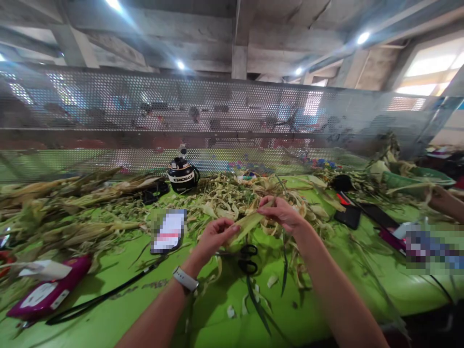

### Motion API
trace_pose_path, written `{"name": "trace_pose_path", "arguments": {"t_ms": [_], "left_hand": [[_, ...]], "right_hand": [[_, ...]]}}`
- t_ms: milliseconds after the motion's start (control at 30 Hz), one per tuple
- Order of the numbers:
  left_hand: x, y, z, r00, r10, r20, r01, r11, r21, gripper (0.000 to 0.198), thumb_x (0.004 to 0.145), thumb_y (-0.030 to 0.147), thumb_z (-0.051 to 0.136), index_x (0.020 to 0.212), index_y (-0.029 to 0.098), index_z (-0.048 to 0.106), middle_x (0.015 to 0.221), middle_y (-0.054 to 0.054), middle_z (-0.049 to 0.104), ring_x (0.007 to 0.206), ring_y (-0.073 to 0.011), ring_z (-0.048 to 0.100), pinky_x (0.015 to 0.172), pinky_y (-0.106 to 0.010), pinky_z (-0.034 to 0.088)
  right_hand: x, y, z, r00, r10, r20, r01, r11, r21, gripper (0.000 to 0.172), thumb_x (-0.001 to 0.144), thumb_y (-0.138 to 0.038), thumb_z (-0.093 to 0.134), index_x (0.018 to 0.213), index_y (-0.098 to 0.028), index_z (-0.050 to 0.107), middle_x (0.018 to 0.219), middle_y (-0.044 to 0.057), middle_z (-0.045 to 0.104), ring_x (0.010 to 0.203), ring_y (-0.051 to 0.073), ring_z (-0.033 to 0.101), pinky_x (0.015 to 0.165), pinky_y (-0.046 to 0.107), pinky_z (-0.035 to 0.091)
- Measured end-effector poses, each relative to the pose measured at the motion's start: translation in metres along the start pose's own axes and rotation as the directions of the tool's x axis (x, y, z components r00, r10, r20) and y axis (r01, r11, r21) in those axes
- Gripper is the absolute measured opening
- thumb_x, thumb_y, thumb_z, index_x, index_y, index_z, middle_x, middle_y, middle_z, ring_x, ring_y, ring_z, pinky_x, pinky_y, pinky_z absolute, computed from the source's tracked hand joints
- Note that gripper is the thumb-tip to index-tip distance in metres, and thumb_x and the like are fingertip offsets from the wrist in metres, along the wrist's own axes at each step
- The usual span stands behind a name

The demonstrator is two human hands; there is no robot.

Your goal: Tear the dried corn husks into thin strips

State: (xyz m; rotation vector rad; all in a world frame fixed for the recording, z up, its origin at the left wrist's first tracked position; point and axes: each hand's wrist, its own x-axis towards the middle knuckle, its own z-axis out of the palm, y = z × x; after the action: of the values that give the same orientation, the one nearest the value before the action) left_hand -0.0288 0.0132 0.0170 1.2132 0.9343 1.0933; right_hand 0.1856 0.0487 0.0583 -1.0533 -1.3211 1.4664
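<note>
Left hand (218, 234) and right hand (283, 214) nearly closed, fingertips pinching one husk (248, 224) towards either end, above scissors (250, 261) on the green surface (212, 309). Pull lightly, evenly, strip flat; it'd probably split along the grain.

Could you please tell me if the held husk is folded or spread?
Spread: the husk stretches out lengthwise from the left hand to the right hand.

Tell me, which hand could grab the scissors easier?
Probably the left hand: it looks nearer the scissors, while the right hand is farther off. Both hands pinch the husk, so neither is free.
</note>
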Motion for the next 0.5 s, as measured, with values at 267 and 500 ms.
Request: {"name": "trace_pose_path", "arguments": {"t_ms": [267, 500], "left_hand": [[0.008, 0.004, -0.026, 0.989, -0.066, 0.135, 0.060, 0.997, 0.048, 0.022, 0.054, 0.027, 0.081, 0.060, 0.015, 0.063, 0.059, 0.001, 0.059, 0.052, -0.0082, 0.049, 0.049, -0.018, 0.036], [0.021, 0.002, -0.042, 0.980, -0.073, -0.187, -0.027, 0.875, -0.484, 0.025, 0.054, 0.017, 0.080, 0.069, 0.015, 0.060, 0.068, 0.001, 0.066, 0.061, -0.0111, 0.063, 0.064, -0.023, 0.053]], "right_hand": [[0.002, -0.004, -0.011, 0.981, -0.072, -0.181, 0.066, 0.997, -0.042, 0.029, 0.050, -0.031, 0.082, 0.065, -0.014, 0.063, 0.049, -0.006, 0.055, 0.040, 0.004, 0.045, 0.041, 0.018, 0.037], [-0.001, -0.005, -0.006, 0.991, -0.018, -0.130, 0.007, 0.997, -0.079, 0.034, 0.050, -0.035, 0.082, 0.070, -0.014, 0.066, 0.055, -0.003, 0.063, 0.049, 0.007, 0.058, 0.050, 0.018, 0.046]]}}
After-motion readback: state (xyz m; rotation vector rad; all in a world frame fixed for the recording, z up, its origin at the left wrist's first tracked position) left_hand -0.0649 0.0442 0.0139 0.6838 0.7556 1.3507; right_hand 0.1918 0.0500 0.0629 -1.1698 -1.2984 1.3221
